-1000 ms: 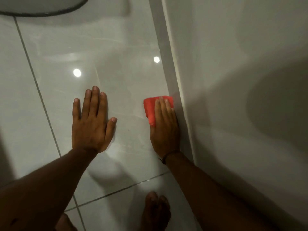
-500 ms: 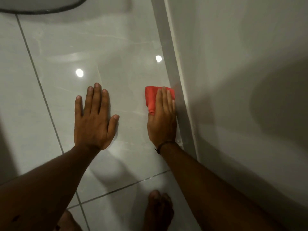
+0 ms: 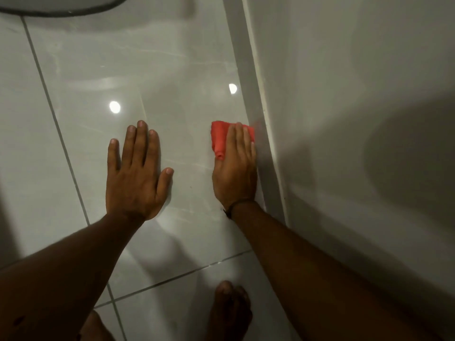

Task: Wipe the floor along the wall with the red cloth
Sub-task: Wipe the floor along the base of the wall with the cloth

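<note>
Red folded cloth under flat right hand, glossy tiled floor, wall

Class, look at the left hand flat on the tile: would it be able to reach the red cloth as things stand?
Probably yes. Only bare tile separates the left hand from the red cloth, but the right hand presses on most of it.

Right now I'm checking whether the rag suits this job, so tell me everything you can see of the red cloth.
The red cloth looks like soft, slightly ribbed fabric, bunched into a small wad. It lies flat on the glossy tiled floor, right beside the grey skirting at the foot of the wall. The right hand presses it down with flat fingers, hiding about half of it.
</note>
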`<state>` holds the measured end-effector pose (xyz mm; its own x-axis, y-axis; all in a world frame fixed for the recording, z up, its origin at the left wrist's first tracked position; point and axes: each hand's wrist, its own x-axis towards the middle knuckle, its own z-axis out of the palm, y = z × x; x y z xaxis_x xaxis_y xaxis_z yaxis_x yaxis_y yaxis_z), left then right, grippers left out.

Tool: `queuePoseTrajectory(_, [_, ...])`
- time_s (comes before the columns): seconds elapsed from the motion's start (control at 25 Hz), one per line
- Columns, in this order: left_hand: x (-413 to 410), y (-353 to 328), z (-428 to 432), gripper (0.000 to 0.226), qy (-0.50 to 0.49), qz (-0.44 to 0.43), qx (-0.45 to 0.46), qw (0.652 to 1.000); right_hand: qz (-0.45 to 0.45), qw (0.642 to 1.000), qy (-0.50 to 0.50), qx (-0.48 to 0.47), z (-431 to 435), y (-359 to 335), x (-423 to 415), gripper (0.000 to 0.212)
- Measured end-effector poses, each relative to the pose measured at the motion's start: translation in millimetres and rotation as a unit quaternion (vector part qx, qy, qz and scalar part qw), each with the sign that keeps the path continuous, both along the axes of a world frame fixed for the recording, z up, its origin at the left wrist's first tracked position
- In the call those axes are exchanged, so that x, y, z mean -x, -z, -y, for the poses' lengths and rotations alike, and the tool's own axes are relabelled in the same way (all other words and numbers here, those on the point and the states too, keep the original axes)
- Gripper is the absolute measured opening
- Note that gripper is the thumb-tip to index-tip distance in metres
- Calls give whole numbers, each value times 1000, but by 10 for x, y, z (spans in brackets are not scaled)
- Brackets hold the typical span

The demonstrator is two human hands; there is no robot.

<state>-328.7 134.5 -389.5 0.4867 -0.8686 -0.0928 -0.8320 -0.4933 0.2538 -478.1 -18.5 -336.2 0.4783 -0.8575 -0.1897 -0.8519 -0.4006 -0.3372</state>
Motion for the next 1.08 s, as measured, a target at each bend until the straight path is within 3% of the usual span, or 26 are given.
queuePoseTrajectory(0.12, [14,-24,-7,84,-4,-5,-2,1000,-28,999,15,-9,-222,18,57,60])
queuePoseTrajectory(0.28, [-1,-30,18,84,-2,-2,2,1000,-82,994,-63,-28,-562,-85,379,65])
queuePoseTrajectory(0.52, [7,12,-4,84,0,4,2,1000,-69,988,-134,32,784,113,-592,67])
queuePoseTrajectory(0.64, [8,22,-7,84,0,9,2,1000,-57,991,-122,26,905,166,-750,67])
queuePoseTrajectory(0.84, [-3,29,-7,84,0,11,6,1000,-10,995,-97,32,283,101,2,55])
queuePoseTrajectory(1.08, [-3,10,-7,84,5,7,2,1000,-82,995,-54,13,-934,-6,1411,59])
